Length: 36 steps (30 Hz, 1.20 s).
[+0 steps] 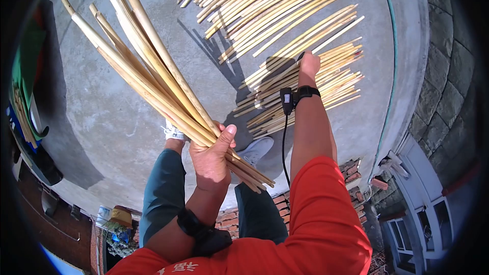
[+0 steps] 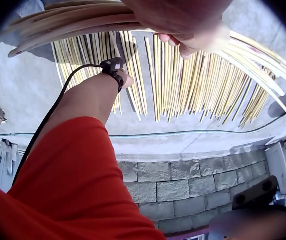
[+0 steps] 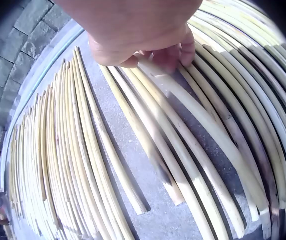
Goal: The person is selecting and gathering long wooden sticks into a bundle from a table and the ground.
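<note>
My left hand grips a bundle of several long, peeled wooden sticks near their lower ends, thumb across them. The bundle slants up to the left, above the ground; in the left wrist view its sticks run out beside the hand. My right hand is low over the rows of sticks on the ground. In the right wrist view, its fingers curl at the end of one pale stick, which crosses over its neighbours. The palm side of that hand is hidden.
Rows of sticks lie side by side on the concrete ground, with another group nearer my feet. A green hose runs along the right, beside a stone block wall. My shoe stands close to the nearest sticks.
</note>
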Tool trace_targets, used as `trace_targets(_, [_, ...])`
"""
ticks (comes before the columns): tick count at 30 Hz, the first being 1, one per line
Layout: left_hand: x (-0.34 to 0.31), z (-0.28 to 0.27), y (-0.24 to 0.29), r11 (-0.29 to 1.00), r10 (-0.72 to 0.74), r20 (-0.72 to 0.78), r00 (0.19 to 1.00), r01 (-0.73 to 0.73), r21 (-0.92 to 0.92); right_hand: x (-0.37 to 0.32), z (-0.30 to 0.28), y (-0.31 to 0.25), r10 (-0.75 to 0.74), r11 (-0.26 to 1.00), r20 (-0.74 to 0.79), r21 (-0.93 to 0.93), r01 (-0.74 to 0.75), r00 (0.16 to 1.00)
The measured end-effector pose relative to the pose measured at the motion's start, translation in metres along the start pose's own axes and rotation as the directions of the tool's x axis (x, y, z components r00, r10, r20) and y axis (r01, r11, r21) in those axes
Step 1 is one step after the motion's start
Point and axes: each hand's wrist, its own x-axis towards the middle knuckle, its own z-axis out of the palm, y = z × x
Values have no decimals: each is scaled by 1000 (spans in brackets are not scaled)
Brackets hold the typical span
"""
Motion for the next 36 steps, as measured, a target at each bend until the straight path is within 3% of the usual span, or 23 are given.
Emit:
trace_targets(1, [-1, 0, 1, 1000, -13, 11, 1000, 13, 20, -6, -10, -10, -3, 1000, -3, -4, 3, 1000])
trace_targets(2, [-1, 1, 1, 999, -26, 21, 999, 25, 39, -13, -18, -20, 252, 866, 90, 422, -266, 964])
trace_targets(3, [-1, 0, 0, 999, -30, 20, 999, 29, 35, -17, -28, -28, 422, 498, 279, 724, -478, 863])
trace_targets(4, [0, -1, -2, 999, -25, 18, 1000, 25, 35, -18, -36, -32, 422, 625, 178, 653, -428, 889])
trace_targets(5, [0, -2, -3, 999, -20, 14, 1000, 19, 39, -14, -35, -30, 421, 626, 179, 652, -428, 889])
trace_targets(7, [1, -2, -3, 1000, -22, 1, 1000, 22, 9, -10, -35, -32, 335, 804, 47, 506, -311, 941])
trace_targets(8, [1, -2, -3, 999, -25, -10, 1000, 25, -21, -9, -35, -33, 326, 703, 125, 631, -329, 937])
trace_targets(11, [2, -2, -1, 999, -34, -19, 999, 33, -13, -3, -17, -29, 310, 633, 130, 711, -307, 942])
trace_targets(13, [2, -2, -1, 999, -32, -12, 999, 32, -21, -2, -7, -27, 281, 631, 146, 717, -297, 949])
trace_targets(15, [2, -2, 0, 999, -28, -4, 1000, 28, -33, 6, 4, -30, 299, 744, 27, 619, -251, 954])
trace_targets(16, [2, 0, 0, 998, -27, -10, 1000, 26, -53, -27, -46, -76, 314, 505, 256, 770, -389, 914])
trace_targets(17, [2, 1, 0, 997, -26, -15, 1000, 25, -75, -23, -37, -72, 310, 509, 252, 771, -384, 917])
trace_targets(19, [2, 2, 1, 996, -36, -18, 999, 34, -80, -17, -17, -65, 23, 768, 86, 637, -73, 996])
trace_targets(20, [2, 1, 1, 996, -45, -23, 999, 43, -78, -18, -14, -70, 2, 676, 101, 733, -76, 995])
trace_targets(21, [2, 1, 1, 996, -46, -24, 999, 44, -83, -21, -21, -85, -3, 679, 101, 731, -72, 995])
trace_targets(23, [3, 0, 2, 998, -42, -28, 999, 40, -47, -27, -32, -109, 43, 611, 329, 738, -286, 943])
trace_targets(25, [3, -1, 3, 999, -32, -32, 999, 31, -36, -26, -21, -124, -19, 568, 358, 772, -285, 933])
trace_targets(27, [3, -2, 4, 999, -25, -37, 999, 24, -25, -26, -10, -136, 37, 442, 457, 790, -424, 889])
trace_targets(31, [5, -3, 6, 1000, -6, -38, 999, 5, -15, -24, -9, -130, 156, 505, 440, 734, -454, 885])
trace_targets(36, [5, -4, 12, 999, -40, -42, 998, 39, -28, -31, -13, -139, 122, 461, 297, 828, -319, 947])
